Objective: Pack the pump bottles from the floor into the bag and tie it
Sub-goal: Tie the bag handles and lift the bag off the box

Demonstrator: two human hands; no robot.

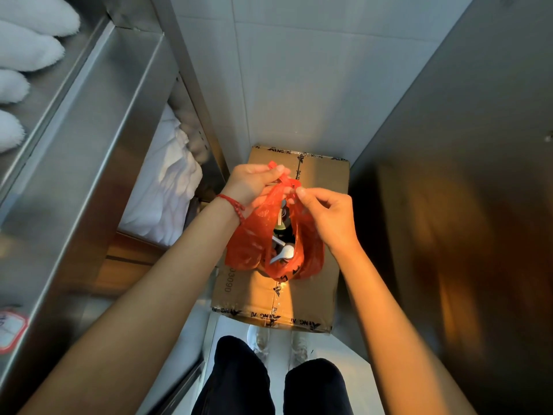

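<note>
— Nearest the lens: black trouser legs (269, 384), white shoes (279, 342) just past them, toes close to a taped cardboard box (317, 295).

— And above the box?

— Red plastic bag (248, 241), hanging over the box top. Pump bottles (282, 232) inside, dark bodies, one white pump head showing through the mouth; count hard to tell.

— Hands?

— Left hand (254, 182), red bracelet (233, 206) at the wrist, curled closed on one bag handle. Right hand (326, 214), thumb and forefinger pinched on the other handle beside it. Handles bunched together, perhaps mid-knot.

— Surroundings?

— Steel shelving (98, 139) at left, white towels (167, 187) on it
</note>
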